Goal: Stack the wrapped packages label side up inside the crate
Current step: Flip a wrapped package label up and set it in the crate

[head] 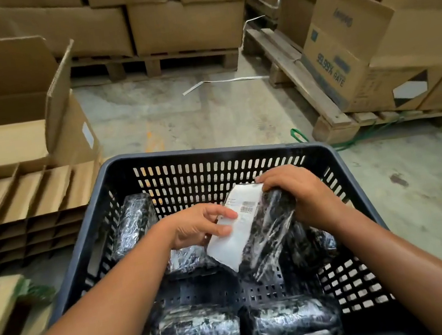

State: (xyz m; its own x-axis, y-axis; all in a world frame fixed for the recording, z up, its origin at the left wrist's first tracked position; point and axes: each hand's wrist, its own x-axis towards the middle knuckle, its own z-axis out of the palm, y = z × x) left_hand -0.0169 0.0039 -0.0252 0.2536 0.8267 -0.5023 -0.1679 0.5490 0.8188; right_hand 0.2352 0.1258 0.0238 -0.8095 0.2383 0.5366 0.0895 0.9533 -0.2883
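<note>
A dark slotted plastic crate point(206, 152) stands on the floor right below me. Both hands hold one black package wrapped in clear film point(270, 234) above the crate's middle, tilted, its white barcode label point(237, 226) facing up. My left hand point(196, 224) pinches the label's left edge. My right hand point(301, 195) grips the package's top right end. Several more wrapped packages lie inside: one point(134, 226) against the left wall, two point(199, 334) point(291, 319) at the near end, and others partly hidden under the held one.
An open cardboard box point(13, 112) and a cardboard divider grid point(18, 203) sit to the left of the crate. Stacked boxes on wooden pallets point(298, 78) line the back and right. White strap point(224, 81) and green strap point(298, 135) lie on the concrete floor.
</note>
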